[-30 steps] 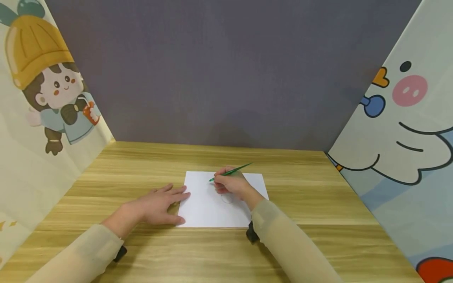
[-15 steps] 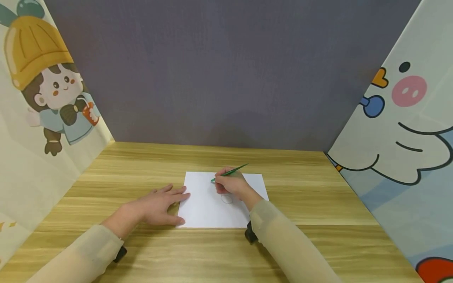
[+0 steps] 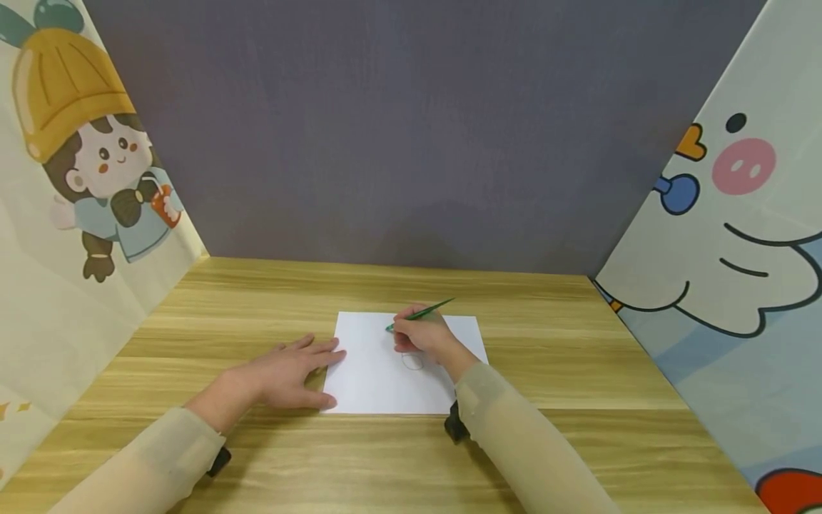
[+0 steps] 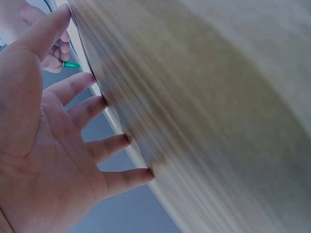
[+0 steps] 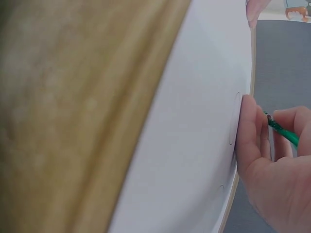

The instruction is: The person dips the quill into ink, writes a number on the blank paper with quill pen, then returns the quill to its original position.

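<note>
Pale wood-grain counter [image 3: 257, 307], walled by a cartoon-girl panel [image 3: 83, 164] at left, grey backdrop [image 3: 398, 128] behind, cartoon-duck panel [image 3: 738, 235] at right. Left hand [image 3: 282, 377] flat, grip wide and holding nothing, fingertips [image 4: 99, 100] pressing the left edge of a white rectangular paper sheet [image 3: 372, 371] lying mid-counter. Right hand [image 3: 424, 337] resting on the sheet, grip closed around a slim green pen [image 3: 420, 313], tip at the paper, faint drawn circle [image 3: 413, 362] just beside.

Paper [image 3: 379, 371] flat at table [image 3: 546, 357] centre. Left hand [image 3: 282, 378] at paper's 9 o'clock edge. Right hand [image 3: 420, 335] with pen [image 3: 420, 313] on its 1 o'clock part.
</note>
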{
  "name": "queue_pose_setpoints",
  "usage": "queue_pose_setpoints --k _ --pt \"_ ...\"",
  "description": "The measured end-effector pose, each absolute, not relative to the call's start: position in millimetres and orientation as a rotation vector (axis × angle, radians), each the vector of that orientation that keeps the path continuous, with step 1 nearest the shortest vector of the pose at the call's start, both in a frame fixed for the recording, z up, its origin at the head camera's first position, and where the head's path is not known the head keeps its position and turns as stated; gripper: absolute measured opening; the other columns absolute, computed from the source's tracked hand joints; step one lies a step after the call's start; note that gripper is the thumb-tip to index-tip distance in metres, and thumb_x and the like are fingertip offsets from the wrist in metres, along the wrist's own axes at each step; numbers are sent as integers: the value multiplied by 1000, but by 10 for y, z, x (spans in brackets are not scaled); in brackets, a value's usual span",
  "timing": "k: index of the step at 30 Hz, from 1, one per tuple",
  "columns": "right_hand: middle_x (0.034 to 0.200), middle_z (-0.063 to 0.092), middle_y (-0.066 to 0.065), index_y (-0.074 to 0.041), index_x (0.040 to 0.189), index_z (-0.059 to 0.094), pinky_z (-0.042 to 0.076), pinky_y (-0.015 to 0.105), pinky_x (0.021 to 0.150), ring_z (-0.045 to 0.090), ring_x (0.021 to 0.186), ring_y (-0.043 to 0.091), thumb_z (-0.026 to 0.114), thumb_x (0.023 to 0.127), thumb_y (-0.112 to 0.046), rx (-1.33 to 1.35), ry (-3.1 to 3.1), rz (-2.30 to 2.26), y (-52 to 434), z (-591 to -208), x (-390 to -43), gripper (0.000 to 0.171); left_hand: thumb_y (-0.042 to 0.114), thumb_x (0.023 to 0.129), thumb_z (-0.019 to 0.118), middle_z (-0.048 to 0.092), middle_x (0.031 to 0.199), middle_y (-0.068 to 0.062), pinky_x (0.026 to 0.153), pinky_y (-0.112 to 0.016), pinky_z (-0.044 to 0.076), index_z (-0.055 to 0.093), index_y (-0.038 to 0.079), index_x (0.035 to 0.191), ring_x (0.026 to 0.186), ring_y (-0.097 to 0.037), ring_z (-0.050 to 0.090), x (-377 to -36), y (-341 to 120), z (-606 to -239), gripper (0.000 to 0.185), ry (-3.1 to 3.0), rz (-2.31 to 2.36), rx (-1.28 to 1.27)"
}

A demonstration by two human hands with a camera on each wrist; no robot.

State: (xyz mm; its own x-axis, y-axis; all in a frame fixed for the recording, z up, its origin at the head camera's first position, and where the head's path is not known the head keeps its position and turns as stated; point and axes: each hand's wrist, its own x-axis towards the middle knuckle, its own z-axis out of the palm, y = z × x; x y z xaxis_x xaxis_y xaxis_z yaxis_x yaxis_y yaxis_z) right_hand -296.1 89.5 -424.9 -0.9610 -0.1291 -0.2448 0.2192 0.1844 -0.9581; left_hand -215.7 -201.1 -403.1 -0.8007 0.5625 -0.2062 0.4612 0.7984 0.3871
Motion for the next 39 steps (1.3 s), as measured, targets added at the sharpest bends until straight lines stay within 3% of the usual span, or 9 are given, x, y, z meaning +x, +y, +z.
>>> queue_pose_setpoints --k 7,21,39 --pt "91 77 11 3 123 72 67 27 69 74 77 15 71 101 -4 82 2168 -1842 902 -4246 -2969 23 65 97 75 34 181 -10 122 -87 23 46 17 169 163 -60 23 -2160 -2006 -4036 92 2677 456 786" --pt "92 77 13 1 113 73 68 30 72 74 78 16 71 105 -5 -26 2147 -1770 901 -4240 -2919 11 66 96 75 34 180 -10 122 -87 24 46 18 169 163 -60 24 -2166 -2005 -4041 92 2682 439 782" --pt "92 79 10 -1 114 74 69 32 78 75 79 16 73 104 -11 -128 2104 -1641 914 -4219 -2802 15 65 96 76 35 180 -11 121 -88 24 47 17 168 162 -61 25 -2162 -1997 -4036 91 2687 450 788"
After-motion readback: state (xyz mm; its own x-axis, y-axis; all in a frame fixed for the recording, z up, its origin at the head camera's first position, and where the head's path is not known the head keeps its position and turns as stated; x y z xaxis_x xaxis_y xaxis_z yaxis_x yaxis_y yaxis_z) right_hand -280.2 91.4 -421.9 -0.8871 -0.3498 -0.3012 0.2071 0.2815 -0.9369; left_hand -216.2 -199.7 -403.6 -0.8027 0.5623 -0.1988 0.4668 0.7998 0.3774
